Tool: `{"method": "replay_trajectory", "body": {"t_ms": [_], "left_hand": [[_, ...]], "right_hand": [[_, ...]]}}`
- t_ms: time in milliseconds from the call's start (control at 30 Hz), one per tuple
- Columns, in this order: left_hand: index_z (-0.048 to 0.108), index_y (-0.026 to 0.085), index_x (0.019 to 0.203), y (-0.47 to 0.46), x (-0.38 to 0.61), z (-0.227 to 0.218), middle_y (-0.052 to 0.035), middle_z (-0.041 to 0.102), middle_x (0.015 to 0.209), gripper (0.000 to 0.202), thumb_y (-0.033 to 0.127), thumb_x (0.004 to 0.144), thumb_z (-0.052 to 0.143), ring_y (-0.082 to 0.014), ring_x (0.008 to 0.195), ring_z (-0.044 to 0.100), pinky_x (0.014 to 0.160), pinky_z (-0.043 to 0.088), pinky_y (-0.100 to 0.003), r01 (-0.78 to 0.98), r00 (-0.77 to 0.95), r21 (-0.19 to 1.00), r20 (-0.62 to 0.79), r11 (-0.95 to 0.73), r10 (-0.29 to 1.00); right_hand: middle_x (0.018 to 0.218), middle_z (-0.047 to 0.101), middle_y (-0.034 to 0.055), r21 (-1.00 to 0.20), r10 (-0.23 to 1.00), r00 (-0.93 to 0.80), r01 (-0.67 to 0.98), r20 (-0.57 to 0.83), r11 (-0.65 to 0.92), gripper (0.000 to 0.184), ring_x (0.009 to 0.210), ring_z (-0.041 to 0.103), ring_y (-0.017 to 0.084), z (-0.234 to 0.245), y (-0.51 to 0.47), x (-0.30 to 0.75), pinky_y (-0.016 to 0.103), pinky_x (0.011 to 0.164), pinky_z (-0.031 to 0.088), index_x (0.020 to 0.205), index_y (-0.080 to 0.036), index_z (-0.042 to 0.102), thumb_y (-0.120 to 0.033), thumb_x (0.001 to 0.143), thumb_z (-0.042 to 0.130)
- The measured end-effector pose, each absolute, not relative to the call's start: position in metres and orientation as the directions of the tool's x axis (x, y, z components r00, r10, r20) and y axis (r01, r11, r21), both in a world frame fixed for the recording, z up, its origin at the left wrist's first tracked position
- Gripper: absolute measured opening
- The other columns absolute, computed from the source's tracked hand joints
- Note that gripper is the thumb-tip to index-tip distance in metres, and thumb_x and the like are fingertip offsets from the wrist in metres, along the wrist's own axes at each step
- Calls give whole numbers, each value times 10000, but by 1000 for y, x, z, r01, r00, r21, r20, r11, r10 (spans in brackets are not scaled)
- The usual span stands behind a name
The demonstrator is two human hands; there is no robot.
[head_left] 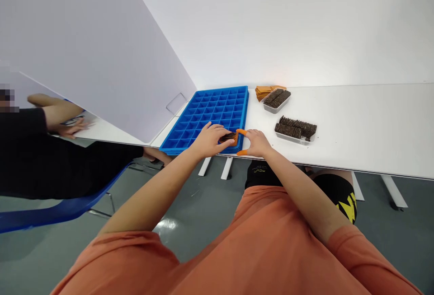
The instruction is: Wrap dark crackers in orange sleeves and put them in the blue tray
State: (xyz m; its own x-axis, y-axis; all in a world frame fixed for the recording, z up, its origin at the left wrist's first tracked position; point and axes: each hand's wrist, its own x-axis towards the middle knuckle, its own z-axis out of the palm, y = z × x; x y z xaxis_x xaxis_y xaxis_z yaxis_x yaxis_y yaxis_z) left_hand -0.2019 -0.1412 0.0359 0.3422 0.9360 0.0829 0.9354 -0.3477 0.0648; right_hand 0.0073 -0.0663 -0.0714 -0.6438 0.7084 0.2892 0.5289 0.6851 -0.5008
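My left hand (210,139) lies over the near right corner of a blue compartment tray (167,145). Its thumb and fingers curve round a small stack of thin dark pieces (228,137) with an orange edge beside them; the hand partly hides the stack. Just right of it, my right hand (257,143) is at the tray's right edge, thumb and forefinger spread apart. Orange covers sit on those two fingertips, and nothing shows between them. Whether they touch the stack I cannot tell.
Two clear plastic boxes hold rows of dark thin pieces, a nearer box (292,140) and a farther box (272,109). Folded orange pouches (261,92) lie behind. A white partition (111,51) stands left; beyond it another person (37,164) sits on a blue chair (64,211).
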Motion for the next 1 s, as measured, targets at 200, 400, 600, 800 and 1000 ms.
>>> {"method": "replay_trajectory", "body": {"t_ms": [200, 400, 600, 800, 1000], "left_hand": [[624, 154, 1232, -128, -193, 25, -159, 698, 1216, 783, 739, 722, 728, -357, 1136, 638, 1000, 435, -458, 949, 314, -21, 5, -313, 950], [624, 177, 1057, -116, -183, 30, -112, 725, 1033, 674, 652, 625, 832, -341, 974, 684, 828, 435, -394, 945, 297, -108, -118, -310, 948], [611, 202, 938, -111, -181, 31, -90, 731, 907, 622, 653, 584, 854, -329, 876, 697, 789, 415, -381, 930, 319, -150, -133, -337, 938], [620, 189, 1087, -122, -187, 21, -126, 739, 1138, 679, 577, 602, 893, -358, 1073, 679, 969, 423, -449, 951, 303, -63, -13, -304, 953], [625, 209, 1120, -125, -197, 22, -62, 716, 1046, 684, 737, 707, 757, -246, 905, 663, 761, 462, -326, 925, 298, 248, -3, -288, 954]], "right_hand": [[1271, 671, 98, -502, 713, -639, 534, 287, 680, 1010, 1225, 590, 322, -71, -66, 7, 446, 1064, 412, 1539, -286, 467, -691, 688, 830], [1273, 669, 108, -498, 716, -641, 542, 277, 677, 1028, 1229, 584, 321, -70, -67, 7, 438, 1057, 410, 1541, -267, 468, -696, 679, 830], [1276, 667, 112, -505, 719, -638, 541, 275, 673, 1042, 1235, 580, 327, -72, -67, 6, 441, 1061, 407, 1550, -263, 452, -691, 679, 831], [1269, 672, 110, -509, 723, -631, 541, 281, 670, 1036, 1232, 583, 320, -74, -67, 5, 432, 1061, 406, 1548, -274, 454, -681, 676, 839], [1274, 670, 112, -511, 726, -630, 543, 277, 666, 1015, 1232, 585, 320, -74, -66, 4, 436, 1057, 411, 1547, -286, 455, -663, 688, 842]]}}
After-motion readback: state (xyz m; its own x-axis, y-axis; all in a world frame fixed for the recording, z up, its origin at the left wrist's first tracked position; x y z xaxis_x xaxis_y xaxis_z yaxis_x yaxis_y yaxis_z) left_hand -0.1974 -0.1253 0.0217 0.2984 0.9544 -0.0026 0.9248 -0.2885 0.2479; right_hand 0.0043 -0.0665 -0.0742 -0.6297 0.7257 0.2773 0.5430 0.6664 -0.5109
